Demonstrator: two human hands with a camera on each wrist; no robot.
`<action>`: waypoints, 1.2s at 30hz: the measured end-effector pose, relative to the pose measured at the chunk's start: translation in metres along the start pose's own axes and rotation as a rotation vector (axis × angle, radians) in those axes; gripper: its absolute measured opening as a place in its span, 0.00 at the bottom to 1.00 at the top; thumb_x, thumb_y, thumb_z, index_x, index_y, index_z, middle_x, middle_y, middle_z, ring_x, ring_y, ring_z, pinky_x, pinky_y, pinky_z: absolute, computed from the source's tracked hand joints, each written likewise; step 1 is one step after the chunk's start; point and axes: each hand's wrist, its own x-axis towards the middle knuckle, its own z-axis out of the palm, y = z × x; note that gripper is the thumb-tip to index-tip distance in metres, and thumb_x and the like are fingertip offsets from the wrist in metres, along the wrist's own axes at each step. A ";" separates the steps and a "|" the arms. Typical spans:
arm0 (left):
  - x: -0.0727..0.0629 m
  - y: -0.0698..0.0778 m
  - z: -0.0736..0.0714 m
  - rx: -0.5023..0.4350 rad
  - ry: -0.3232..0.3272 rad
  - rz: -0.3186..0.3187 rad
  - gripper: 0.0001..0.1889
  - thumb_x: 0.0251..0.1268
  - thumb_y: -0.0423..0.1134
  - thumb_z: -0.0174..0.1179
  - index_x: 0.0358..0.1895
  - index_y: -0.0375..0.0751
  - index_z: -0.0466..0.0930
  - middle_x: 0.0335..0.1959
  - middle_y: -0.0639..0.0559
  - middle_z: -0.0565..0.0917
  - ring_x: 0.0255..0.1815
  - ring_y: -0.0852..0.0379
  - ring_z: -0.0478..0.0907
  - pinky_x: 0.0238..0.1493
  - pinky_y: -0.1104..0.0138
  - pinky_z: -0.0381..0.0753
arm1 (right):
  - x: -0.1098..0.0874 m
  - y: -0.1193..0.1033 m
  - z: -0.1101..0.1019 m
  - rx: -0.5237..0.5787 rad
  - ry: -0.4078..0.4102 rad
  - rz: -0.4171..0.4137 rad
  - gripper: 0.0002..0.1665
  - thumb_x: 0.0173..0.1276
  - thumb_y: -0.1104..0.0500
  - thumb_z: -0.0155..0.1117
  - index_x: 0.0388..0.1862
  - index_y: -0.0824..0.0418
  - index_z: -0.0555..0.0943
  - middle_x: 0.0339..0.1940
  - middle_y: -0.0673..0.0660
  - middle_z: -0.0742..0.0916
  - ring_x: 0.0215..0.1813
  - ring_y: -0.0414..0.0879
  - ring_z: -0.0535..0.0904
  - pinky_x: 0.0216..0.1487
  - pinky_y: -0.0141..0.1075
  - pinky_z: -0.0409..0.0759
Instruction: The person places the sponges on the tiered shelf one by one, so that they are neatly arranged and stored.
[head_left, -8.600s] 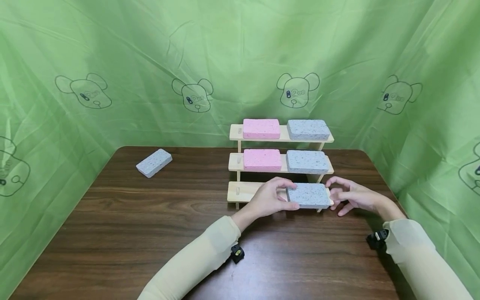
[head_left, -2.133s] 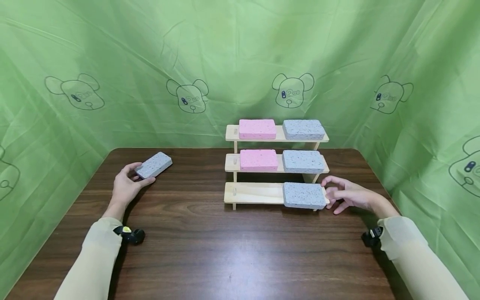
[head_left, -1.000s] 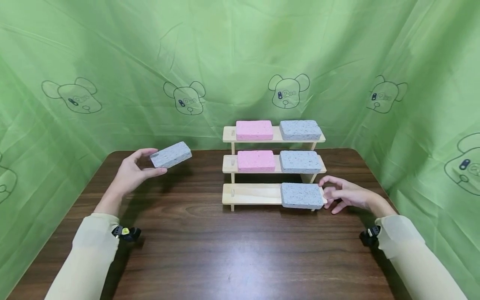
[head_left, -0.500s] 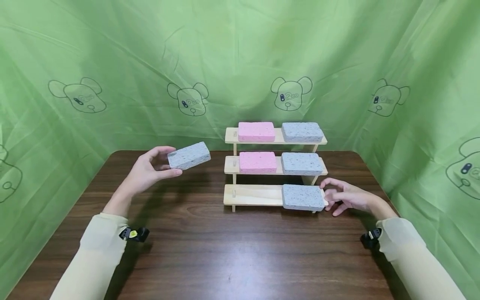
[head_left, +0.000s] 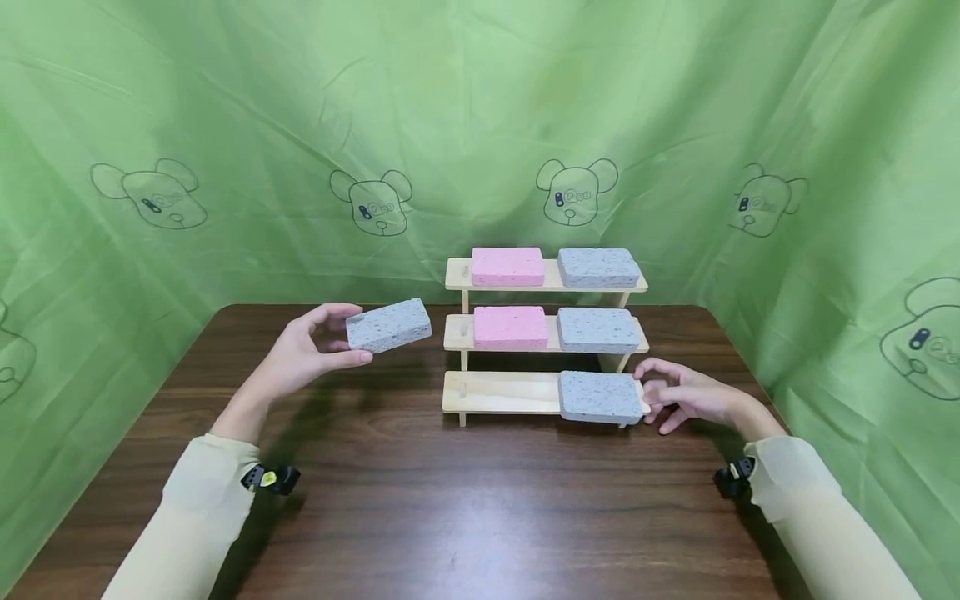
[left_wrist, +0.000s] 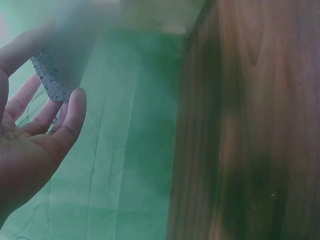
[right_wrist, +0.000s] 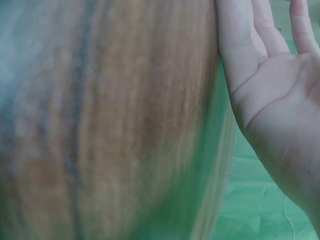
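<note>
In the head view, my left hand (head_left: 300,354) pinches one end of a speckled blue-grey sponge (head_left: 390,327) between thumb and fingers. This sponge is raised above the table, left of a three-tier wooden rack (head_left: 502,392). The left wrist view shows the porous sponge (left_wrist: 50,77) between thumb and fingers, its far end blurred. My right hand (head_left: 690,395) holds the right end of the lowest shelf with bent fingers. Beside those fingers lies another blue-grey sponge (head_left: 600,397). In the right wrist view the right hand's fingertips are cut off.
Pink sponges sit on the left of the top (head_left: 507,266) and middle (head_left: 510,326) shelves. Blue-grey sponges fill the right of the top (head_left: 598,267) and middle (head_left: 597,329) ones. Under the rack is a dark wooden table (head_left: 420,517). A green curtain (head_left: 450,100) encloses its back and sides.
My left hand went from the bottom shelf's sponge to the one lying at the table's left, lifted it and carried it right towards the rack. The right hand stayed at the shelf end.
</note>
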 end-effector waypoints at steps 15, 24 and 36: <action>-0.006 0.003 0.017 -0.085 -0.052 -0.009 0.36 0.54 0.33 0.78 0.67 0.40 0.73 0.56 0.38 0.80 0.52 0.44 0.82 0.49 0.65 0.84 | 0.004 -0.001 0.002 -0.007 0.003 -0.005 0.18 0.79 0.69 0.46 0.62 0.52 0.66 0.49 0.61 0.86 0.45 0.55 0.85 0.39 0.51 0.87; -0.007 0.003 0.040 -0.150 -0.157 0.007 0.35 0.53 0.30 0.78 0.66 0.39 0.73 0.58 0.39 0.80 0.56 0.42 0.80 0.56 0.61 0.82 | -0.001 -0.001 -0.001 -0.009 0.010 0.002 0.19 0.79 0.69 0.46 0.61 0.51 0.66 0.50 0.61 0.86 0.45 0.55 0.85 0.39 0.51 0.87; -0.006 0.010 0.079 -0.193 -0.287 0.050 0.33 0.52 0.30 0.78 0.63 0.43 0.76 0.58 0.42 0.80 0.55 0.42 0.82 0.56 0.57 0.82 | -0.002 -0.004 0.002 -0.012 0.007 0.000 0.19 0.78 0.69 0.46 0.61 0.51 0.66 0.48 0.60 0.86 0.45 0.54 0.85 0.39 0.50 0.87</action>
